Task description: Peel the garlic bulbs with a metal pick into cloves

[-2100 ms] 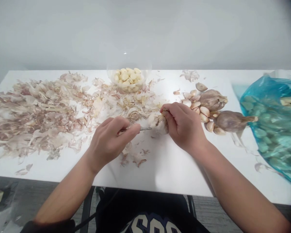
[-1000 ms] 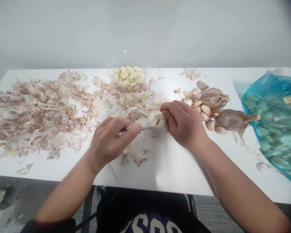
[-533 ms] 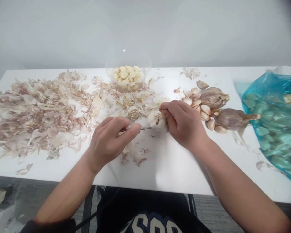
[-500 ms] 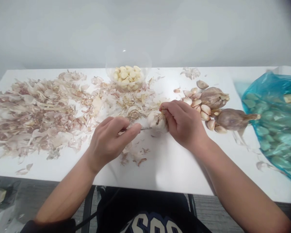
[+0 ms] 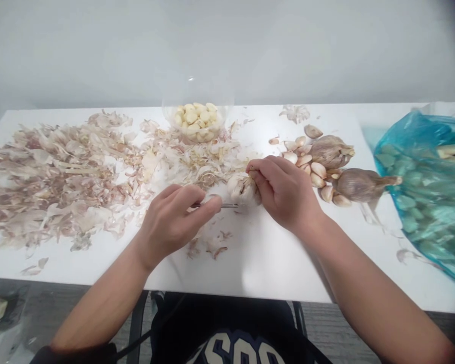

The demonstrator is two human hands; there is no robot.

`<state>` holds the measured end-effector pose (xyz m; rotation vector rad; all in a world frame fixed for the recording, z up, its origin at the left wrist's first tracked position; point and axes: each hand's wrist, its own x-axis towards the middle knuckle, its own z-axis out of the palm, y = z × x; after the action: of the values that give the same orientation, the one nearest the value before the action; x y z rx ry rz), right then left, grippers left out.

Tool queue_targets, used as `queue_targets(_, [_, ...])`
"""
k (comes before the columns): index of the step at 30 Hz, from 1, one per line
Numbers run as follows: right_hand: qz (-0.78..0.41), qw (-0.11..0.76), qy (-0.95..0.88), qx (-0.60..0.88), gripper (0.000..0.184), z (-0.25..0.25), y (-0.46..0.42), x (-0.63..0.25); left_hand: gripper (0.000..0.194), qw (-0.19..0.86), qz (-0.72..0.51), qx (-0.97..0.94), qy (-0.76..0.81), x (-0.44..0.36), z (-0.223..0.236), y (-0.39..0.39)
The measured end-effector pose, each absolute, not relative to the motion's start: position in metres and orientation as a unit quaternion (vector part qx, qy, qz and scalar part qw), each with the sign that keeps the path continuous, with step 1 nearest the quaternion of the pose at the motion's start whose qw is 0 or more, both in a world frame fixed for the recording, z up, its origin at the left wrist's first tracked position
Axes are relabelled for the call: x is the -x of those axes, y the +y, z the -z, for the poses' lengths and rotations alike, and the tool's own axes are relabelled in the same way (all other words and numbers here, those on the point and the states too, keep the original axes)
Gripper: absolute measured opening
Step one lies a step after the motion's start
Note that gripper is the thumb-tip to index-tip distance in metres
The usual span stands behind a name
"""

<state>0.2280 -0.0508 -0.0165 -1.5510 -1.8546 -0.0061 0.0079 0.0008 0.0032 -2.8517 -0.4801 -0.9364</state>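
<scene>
And here the fingers (image 5: 258,174) of the right hand (image 5: 290,194) are pinched together on the top of a pale bulb (image 5: 239,188), which sits low over the tabletop (image 5: 273,268). Over on the left hand (image 5: 170,220), the fingers are curled closed around a thin metal tool (image 5: 230,206), its tip right by the bulb's near edge; contact, I can't tell. The bulb looks partly stripped but whole, so it reads as early work on this one. Just beyond, peeled cloves (image 5: 199,117) fill the bottom of the clear bowl (image 5: 170,117), and a big spread of skins (image 5: 68,177) says plenty is done. Left over: loose unpeeled cloves (image 5: 317,169), two whole bulbs (image 5: 358,185), maybe the blue bag's (image 5: 424,212) load. Against the earlier frame, the tool sits slightly lower against the bulb; the right hand's pinch is unchanged.
</scene>
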Motion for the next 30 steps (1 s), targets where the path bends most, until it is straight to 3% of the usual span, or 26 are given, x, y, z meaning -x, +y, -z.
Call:
queue_targets(6, [-0.055, 0.411, -0.709, 0.570, 0.018, 0.011, -0.050, -0.230, 0.008, 0.007, 0.353, 0.914, -0.198, -0.001, -0.001, 0.002])
queue_targets(14, [-0.149, 0.471, -0.694, 0.524, 0.018, 0.007, -0.051, -0.229, 0.012, 0.037, 0.394, 0.888, -0.235, 0.003, -0.003, 0.001])
queue_targets(21, [-0.232, 0.493, -0.700, 0.461, 0.016, 0.013, -0.053, -0.228, 0.012, 0.028, 0.400, 0.888, -0.226, 0.003, -0.004, 0.001])
queue_targets(30, [-0.233, 0.469, -0.728, 0.442, 0.014, 0.012, -0.052, -0.228, 0.006, -0.012, 0.363, 0.905, -0.221, 0.002, -0.007, -0.001])
